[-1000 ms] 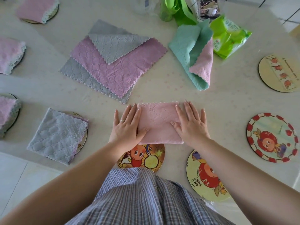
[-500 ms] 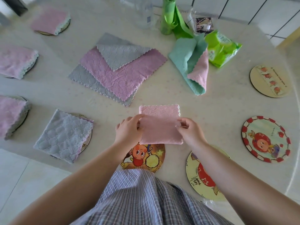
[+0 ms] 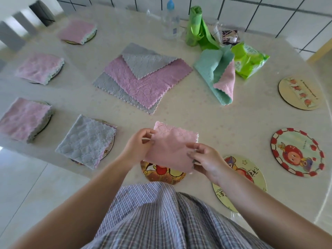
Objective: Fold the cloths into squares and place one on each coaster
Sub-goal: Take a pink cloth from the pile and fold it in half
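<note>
Your left hand [image 3: 138, 146] and right hand [image 3: 206, 159] each pinch a side edge of the folded square pink microfibre cloth [image 3: 170, 150], fingers curled round it, so it lies between your fingers, above the round cartoon-printed coaster [image 3: 161, 174] just below them on the pale table [image 3: 206, 114]. A folded grey quilted cloth [image 3: 86, 141] covers the coaster left of your fingers
</note>
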### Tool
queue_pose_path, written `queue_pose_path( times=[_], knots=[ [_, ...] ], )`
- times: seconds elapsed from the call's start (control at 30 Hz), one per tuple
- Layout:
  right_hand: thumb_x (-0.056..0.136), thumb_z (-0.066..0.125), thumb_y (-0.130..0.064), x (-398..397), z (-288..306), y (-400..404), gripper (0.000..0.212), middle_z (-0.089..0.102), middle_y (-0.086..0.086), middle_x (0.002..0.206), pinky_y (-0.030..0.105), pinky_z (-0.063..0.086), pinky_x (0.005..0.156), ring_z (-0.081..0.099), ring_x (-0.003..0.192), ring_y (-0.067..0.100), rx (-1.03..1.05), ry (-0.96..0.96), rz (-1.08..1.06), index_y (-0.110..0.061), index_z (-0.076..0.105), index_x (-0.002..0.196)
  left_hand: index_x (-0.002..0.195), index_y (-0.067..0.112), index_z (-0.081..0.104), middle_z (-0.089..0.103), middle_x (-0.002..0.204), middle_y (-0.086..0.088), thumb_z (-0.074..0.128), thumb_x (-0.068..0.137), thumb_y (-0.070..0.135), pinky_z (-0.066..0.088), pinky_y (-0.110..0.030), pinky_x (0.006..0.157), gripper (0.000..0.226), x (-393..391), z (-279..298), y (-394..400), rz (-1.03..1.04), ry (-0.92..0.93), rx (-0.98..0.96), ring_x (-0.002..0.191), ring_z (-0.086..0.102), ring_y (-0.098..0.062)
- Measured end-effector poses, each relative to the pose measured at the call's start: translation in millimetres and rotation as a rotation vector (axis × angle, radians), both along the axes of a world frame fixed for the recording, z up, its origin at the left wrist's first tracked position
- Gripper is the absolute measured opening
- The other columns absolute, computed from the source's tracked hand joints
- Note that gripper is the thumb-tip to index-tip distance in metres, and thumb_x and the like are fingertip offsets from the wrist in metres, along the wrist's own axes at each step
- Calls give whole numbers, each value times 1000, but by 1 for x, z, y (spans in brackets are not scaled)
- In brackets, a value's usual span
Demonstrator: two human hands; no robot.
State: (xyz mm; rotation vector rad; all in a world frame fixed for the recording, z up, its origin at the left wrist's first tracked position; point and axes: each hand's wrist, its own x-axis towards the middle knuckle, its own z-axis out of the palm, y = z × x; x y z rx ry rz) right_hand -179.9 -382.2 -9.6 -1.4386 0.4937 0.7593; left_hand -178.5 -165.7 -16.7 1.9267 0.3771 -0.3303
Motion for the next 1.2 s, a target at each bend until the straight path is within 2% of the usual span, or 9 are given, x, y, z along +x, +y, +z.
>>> queue_pose_path(
  times=[0.23,0.47,0.57,0.67,0.77,0.83,1.0,1.1,1.2],
  knots=[
    [88,58,-3,-35,-17,15,24,55,4,89,27,56,73,58,79,14,-76,-65,117,-26,64,94,96,30,61,63,98,9,55,90,6,46,-27,79,26,-33,-13,17,37,18,16,94,60,-8],
    [87,61,-10,-44,-27,12,28,66,-7,101,37,53,89,64,93,12,-276,-231,199,-31,65,105,103,24,62,64,101,12,56,89,5,40,-13,75,24,-31,-19,13,22,-35,75,97,59,-5],
    [87,61,-14,-43,-30,11,29,64,-11,113,32,50,92,60,101,8,-373,-318,282,-31,65,110,106,20,62,62,105,7,56,89,7,43,-15,79,22,-31,-19,13,-10,-42,134,99,59,-9],
    [87,60,-17,-46,-30,12,36,53,-6,124,22,41,94,53,108,8,-545,-458,317,-30,59,121,114,18,60,52,116,2,55,89,10,41,-25,89,28,-37,-17,16,-155,-180,409,105,52,-14],
    [87,58,-18,-47,-23,15,51,27,0,144,32,25,110,26,134,18,-689,-626,359,-31,45,135,130,20,50,44,136,1,53,89,16,32,-35,104,41,-42,-15,15,-454,-341,673,127,39,-17],
    [89,54,-23,-46,-21,18,59,7,-1,155,40,12,115,4,142,19,-813,-718,600,-32,32,143,139,18,39,30,150,-2,49,92,27,12,-41,116,49,-44,-21,14,-680,-346,795,142,17,-19],
    [83,16,-58,-48,-36,22,69,-5,0,158,47,-9,113,-8,144,17,-943,-774,898,-31,17,147,149,18,9,3,158,3,11,87,59,0,-50,116,74,-45,-37,16,-856,-273,870,143,-8,-12],
    [91,34,-51,-47,-38,22,59,1,-3,158,45,-11,112,-4,144,16,-939,-778,888,-33,22,146,148,18,18,12,157,3,18,88,58,2,-50,116,72,-39,-35,22,-875,-317,835,144,2,-13],
    [88,54,-32,-35,-31,28,45,30,-6,148,49,0,116,20,139,15,-899,-792,739,-33,46,132,136,18,45,37,146,1,32,88,46,20,-50,112,57,-27,-28,34,-894,-402,812,137,31,-18]
  ],
)
